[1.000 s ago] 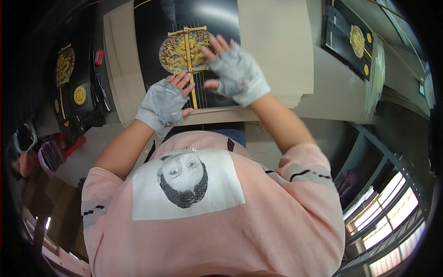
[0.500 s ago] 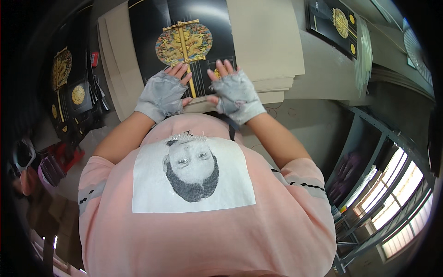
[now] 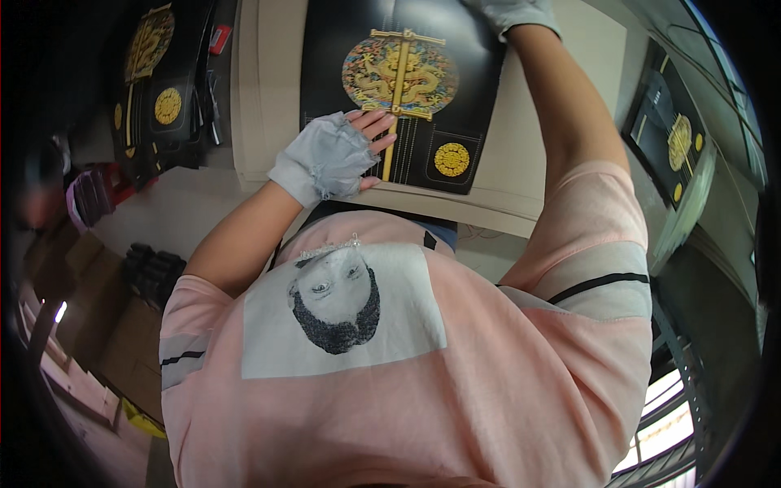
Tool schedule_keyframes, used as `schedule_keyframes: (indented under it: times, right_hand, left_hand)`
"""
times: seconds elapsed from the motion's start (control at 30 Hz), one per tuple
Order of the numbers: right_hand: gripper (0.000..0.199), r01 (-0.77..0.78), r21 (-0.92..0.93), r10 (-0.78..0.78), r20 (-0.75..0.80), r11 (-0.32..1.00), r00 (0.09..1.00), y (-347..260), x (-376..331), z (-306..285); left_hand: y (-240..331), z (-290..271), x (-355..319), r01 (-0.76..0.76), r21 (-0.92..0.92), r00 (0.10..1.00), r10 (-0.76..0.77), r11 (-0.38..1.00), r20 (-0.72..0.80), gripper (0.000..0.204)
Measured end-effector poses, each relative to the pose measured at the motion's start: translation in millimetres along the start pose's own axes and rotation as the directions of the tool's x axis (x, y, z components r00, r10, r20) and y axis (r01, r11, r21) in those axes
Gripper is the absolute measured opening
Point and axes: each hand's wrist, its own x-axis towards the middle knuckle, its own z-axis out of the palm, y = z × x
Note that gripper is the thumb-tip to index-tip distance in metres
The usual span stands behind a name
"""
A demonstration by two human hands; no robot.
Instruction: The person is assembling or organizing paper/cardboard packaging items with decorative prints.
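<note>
In front of me a glossy black printed sheet [image 3: 476,77] with a round gold dragon design and a gold bar lies on a stack of plain grey-beige boards [image 3: 582,73]. My left hand [image 3: 333,154], in a grey fingerless glove, rests flat on the sheet's near left part. Its fingers are stretched out below the dragon design and hold nothing. My right hand [image 3: 517,12], in a matching glove, reaches to the far right corner of the sheet. The picture's upper edge cuts off its fingers.
More black printed sheets [image 3: 163,134] are piled at the left, beside a small red item [image 3: 219,39]. Another black sheet [image 3: 663,122] tops a pile at the right. Dark cylindrical objects [image 3: 152,272] stand lower left.
My right hand has moved from the sheet's near edge up to its far right. My left hand stays on the sheet. The whole view has shifted, with the sheet now farther right.
</note>
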Motion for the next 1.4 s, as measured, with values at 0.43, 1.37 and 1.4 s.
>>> schedule_keyframes:
  times: [0.43,1.37,1.4]
  right_hand:
    - [0.073,0.079,-0.081,-0.085,-0.079,0.994,0.993,-44,-213,33]
    - [0.043,-0.364,0.900,0.362,0.430,-0.238,0.827,-94,-262,-31]
    - [0.039,-0.335,0.920,0.445,0.392,-0.205,0.805,-106,-257,-53]
  left_hand:
    - [5,0,-6,0.004,0.144,1.000,-0.002,0.990,-0.015,0.078]
    - [41,1,-36,0.227,0.078,0.941,-0.198,0.971,-0.273,0.077]
    - [40,-6,-39,0.226,0.126,0.925,-0.172,0.966,-0.339,0.066]
